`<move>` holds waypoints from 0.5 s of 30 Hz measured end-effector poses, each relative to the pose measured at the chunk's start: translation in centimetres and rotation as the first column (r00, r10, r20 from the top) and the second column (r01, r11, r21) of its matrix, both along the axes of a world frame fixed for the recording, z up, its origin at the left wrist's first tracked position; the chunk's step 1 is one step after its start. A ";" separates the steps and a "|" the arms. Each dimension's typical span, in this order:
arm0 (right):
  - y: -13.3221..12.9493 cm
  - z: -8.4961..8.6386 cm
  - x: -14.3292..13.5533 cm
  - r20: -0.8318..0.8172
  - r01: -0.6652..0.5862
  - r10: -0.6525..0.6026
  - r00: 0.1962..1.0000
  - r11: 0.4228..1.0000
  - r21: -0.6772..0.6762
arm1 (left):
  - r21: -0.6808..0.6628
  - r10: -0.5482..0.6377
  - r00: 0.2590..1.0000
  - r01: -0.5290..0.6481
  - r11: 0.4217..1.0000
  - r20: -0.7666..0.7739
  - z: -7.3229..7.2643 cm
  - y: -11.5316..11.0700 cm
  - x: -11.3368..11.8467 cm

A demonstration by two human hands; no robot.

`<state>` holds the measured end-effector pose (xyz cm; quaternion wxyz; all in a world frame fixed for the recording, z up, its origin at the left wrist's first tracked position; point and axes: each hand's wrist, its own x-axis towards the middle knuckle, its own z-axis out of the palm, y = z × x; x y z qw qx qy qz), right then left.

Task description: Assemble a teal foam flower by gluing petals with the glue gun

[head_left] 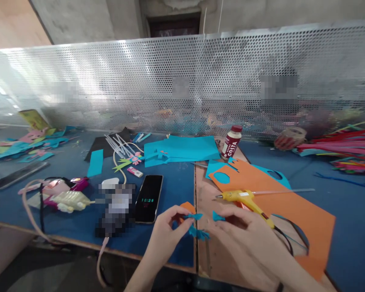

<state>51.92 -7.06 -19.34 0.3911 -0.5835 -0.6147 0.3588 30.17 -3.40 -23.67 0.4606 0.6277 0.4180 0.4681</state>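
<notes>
My left hand (pixel 170 225) pinches a small folded piece of blue paper (pixel 197 217) between thumb and fingers. Another small blue paper piece (pixel 218 217) is gripped in the fingertips of my right hand (pixel 246 231), a short gap away. Just below them, a fringed blue paper piece (pixel 200 234) shows near the table's seam; whether it rests or hangs from my left hand I cannot tell. Behind the left fingers an orange paper scrap (pixel 187 209) is partly hidden. Beyond my right hand lies a yellow hot glue gun (pixel 237 196) with a glue stick in its back.
A large orange sheet (pixel 316 231) with cut-outs covers the right side. Blue sheets (pixel 188 148) and a Costa bottle (pixel 231 142) stand farther back. A phone (pixel 149 198), cables and a paper flower (pixel 136 159) are left. Pipe cleaners (pixel 346 142) lie far right, before a perforated metal panel (pixel 140 89).
</notes>
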 end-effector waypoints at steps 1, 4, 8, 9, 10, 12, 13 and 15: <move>-0.1 0.4 -0.4 -0.013 -0.009 0.009 1.000 1.000 0.022 | -0.005 0.002 1.000 -0.002 1.000 0.007 0.0 0.0 0.0; -0.5 1.1 -1.5 -0.027 -0.069 0.072 0.997 0.995 0.078 | -0.023 0.006 1.000 -0.005 1.000 0.026 0.0 0.1 0.0; -0.8 0.7 -2.6 0.025 -0.030 0.027 0.999 0.993 0.114 | -0.039 -0.003 0.998 0.005 0.999 0.060 0.2 0.1 0.1; -0.8 0.5 -2.8 0.024 -0.007 0.004 1.000 0.993 0.121 | -0.043 -0.006 0.998 0.009 0.999 0.067 0.2 0.1 0.1; -0.7 0.3 -3.0 0.017 0.014 -0.016 1.000 0.992 0.124 | -0.048 -0.008 0.997 0.011 0.999 0.073 0.3 0.1 0.1; -0.7 0.0 -3.4 0.008 0.055 -0.056 0.998 0.991 0.125 | -0.054 -0.014 0.997 0.019 0.998 0.077 0.3 0.0 0.2; -0.7 -0.1 -3.5 0.010 0.069 -0.071 0.997 0.989 0.128 | -0.054 -0.018 0.997 0.023 0.998 0.079 0.3 0.0 0.2; -0.7 -0.1 -3.7 0.021 0.066 -0.070 0.997 0.989 0.129 | -0.053 -0.027 0.996 0.031 0.998 0.084 0.3 0.0 0.2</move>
